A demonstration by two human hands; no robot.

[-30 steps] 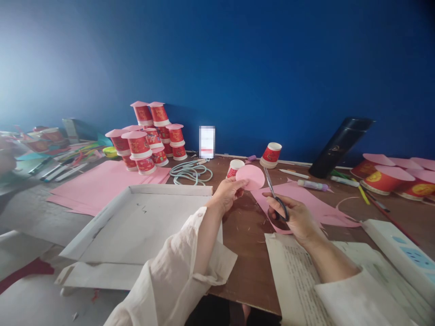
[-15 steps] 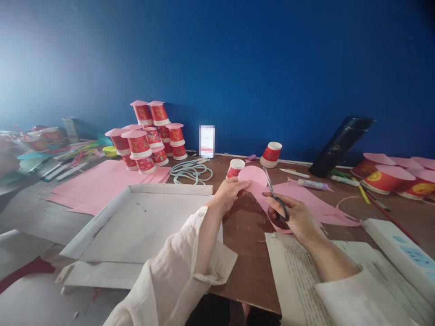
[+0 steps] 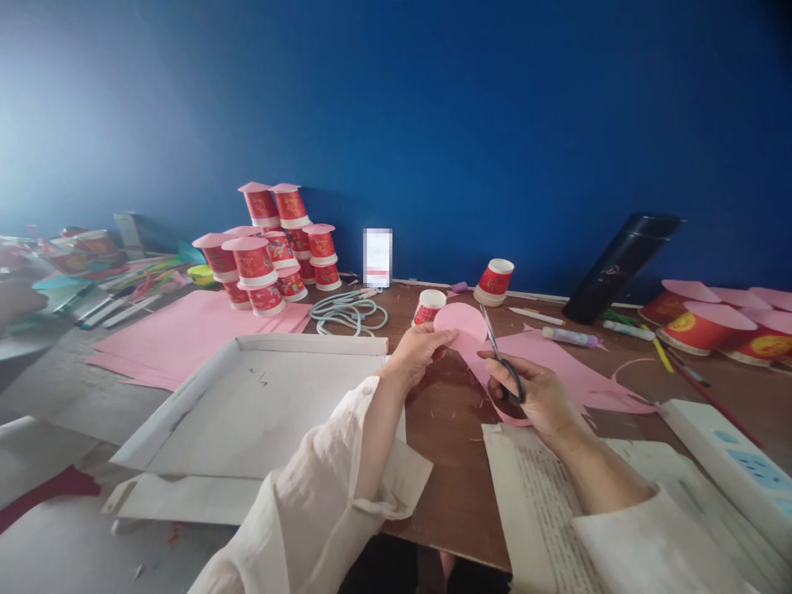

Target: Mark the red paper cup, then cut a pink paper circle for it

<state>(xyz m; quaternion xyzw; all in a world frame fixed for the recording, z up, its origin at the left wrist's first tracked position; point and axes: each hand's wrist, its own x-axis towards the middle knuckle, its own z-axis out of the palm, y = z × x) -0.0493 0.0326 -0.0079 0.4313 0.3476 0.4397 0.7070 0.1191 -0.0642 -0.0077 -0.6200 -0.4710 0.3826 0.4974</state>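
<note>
A round pink paper disc [image 3: 463, 322] is pinched between the thumb and fingers of my left hand [image 3: 421, 351]. My right hand [image 3: 541, 396] grips a pair of scissors [image 3: 508, 373] by the black handles, its blades pointing up at the disc's right edge. Whether the blades are parted is hard to make out. Beneath and right of the scissors lies a cut pink sheet [image 3: 557, 363] with ragged edges. A red patterned paper cup [image 3: 426, 309] stands just behind the disc, and another red cup [image 3: 493, 282] sits upside down near the wall.
Stacked red cups with pink tops [image 3: 253, 264] stand back left on pink sheets [image 3: 167, 338]. A white box lid [image 3: 278, 412] lies left, a coiled cable [image 3: 350, 312] behind it. To the right are a tilted black bottle [image 3: 619, 268], markers [image 3: 569, 336] and a power strip [image 3: 736, 454].
Almost nothing differs. Both hands, the disc and the scissors keep nearly the same position, and the view has shifted very slightly.
</note>
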